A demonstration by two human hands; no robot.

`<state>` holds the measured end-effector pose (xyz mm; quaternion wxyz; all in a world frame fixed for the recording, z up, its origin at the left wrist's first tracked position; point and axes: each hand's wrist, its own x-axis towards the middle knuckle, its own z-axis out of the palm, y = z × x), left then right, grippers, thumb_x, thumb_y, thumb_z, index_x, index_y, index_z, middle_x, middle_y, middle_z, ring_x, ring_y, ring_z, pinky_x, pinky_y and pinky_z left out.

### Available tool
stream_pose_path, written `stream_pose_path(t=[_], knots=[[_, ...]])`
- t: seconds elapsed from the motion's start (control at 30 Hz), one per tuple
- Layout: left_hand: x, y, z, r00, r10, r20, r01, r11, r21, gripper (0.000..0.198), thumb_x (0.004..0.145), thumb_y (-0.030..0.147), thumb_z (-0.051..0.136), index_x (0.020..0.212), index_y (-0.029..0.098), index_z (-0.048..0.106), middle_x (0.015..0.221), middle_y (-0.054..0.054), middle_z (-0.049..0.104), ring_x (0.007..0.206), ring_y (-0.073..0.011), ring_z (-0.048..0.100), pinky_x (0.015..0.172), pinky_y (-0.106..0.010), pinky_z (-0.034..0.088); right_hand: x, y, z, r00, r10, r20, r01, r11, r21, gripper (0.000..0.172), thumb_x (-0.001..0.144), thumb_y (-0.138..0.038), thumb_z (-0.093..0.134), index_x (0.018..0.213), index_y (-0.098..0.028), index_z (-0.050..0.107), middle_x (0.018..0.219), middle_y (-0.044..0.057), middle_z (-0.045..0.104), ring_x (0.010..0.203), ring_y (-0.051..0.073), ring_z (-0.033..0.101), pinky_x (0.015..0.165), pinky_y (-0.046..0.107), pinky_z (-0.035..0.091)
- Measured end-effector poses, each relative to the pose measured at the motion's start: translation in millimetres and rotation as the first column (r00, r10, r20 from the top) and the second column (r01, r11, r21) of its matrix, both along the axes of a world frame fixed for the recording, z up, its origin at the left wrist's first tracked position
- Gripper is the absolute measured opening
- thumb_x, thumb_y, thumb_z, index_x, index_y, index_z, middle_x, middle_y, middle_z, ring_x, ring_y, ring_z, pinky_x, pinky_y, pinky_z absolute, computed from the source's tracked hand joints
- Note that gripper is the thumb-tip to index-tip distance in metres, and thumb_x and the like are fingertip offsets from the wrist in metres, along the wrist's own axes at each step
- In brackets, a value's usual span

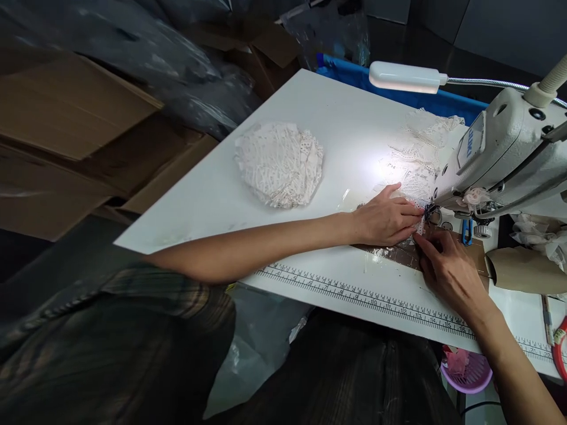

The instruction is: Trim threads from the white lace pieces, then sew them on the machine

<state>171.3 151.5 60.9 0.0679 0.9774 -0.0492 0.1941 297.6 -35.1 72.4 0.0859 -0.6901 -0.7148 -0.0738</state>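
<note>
A white sewing machine [500, 141] stands at the right of the white table. Off-white lace fabric [416, 156] trails behind its needle area and reaches the presser foot [432, 211]. My left hand [387, 217] lies flat over the lace just left of the foot, fingers stretched toward it and thumb apart. In front of the foot, my right hand [447, 265] has its fingertips closed together at the lace's near edge. The fabric at those fingertips is mostly hidden. A round, gathered bundle of lace [281, 165] rests on the table to the left.
A lamp [405, 78] lights the table from behind. Along the front edge runs a printed ruler [345, 289]. Red-handled scissors [560, 348] lie at far right, above a purple basket [472, 373]. Cardboard boxes [66, 106] and plastic bags stand left.
</note>
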Motion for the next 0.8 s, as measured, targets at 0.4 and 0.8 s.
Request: stream_pose_path(t=[0.4,0.8], knots=[[-1.8,-1.2,-4.5,0.994,0.013,0.106,-0.011,1.000,-0.017,0.029,0.099,0.026,0.043,0.113,0.020,0.068,0.125,-0.006,0.069,0.103,-0.0228,0.063,0.101,-0.051,0.038,2.7,0.3,-4.1,0.999,-0.037,-0.012,0.038,0.996,0.086,0.040,0.087,-0.014,0.047,0.122,-0.021,0.066,0.100,0.011,0.059,0.081,0.020,0.056,0.065,0.029,0.050],[-1.0,2.7,-4.9,0.999,-0.012,0.030,0.016,0.993,-0.115,0.028,0.099,0.029,0.044,0.116,0.024,0.066,0.130,-0.006,0.067,0.111,-0.0231,0.061,0.106,-0.051,0.027,1.8,-0.4,-7.4,0.992,-0.063,-0.111,0.075,0.991,0.108,0.038,0.090,-0.017,0.045,0.121,-0.022,0.068,0.101,0.011,0.058,0.084,0.020,0.059,0.071,0.033,0.055]])
